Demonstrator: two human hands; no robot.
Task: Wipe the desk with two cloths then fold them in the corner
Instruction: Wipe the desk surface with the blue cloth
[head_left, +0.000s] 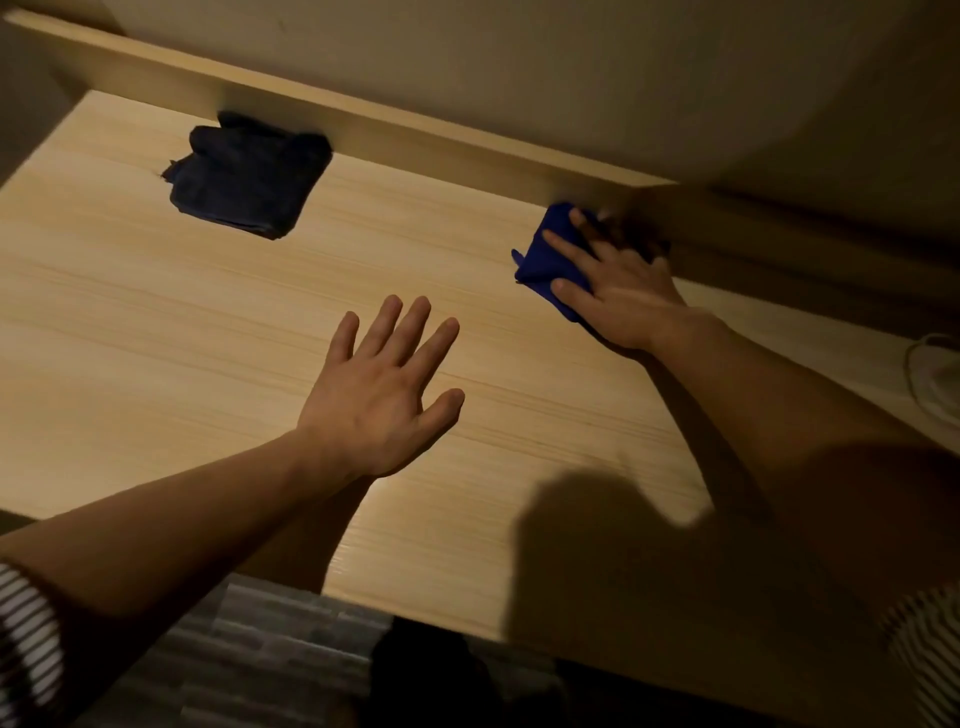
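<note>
while my right hand (618, 296) lies flat on the bright blue cloth (545, 260), fingers spread and pressing it onto the desk (156, 332), the cloth sits bunched near the far right of the wood, close to the raised back ledge (415, 135). the grip there is open-palmed, not a pinch; part of the cloth hides under my palm. my left hand (384, 395) is over the middle of the desk with fingers splayed and nothing in it; i cannot tell if it touches the surface. the dark navy cloth (249, 176) lies folded at the far left, its back edge against the ledge, well apart from both hands. striped sleeves (26, 639) show at both lower corners. a pale, blurred thing lies at the right edge.
</note>
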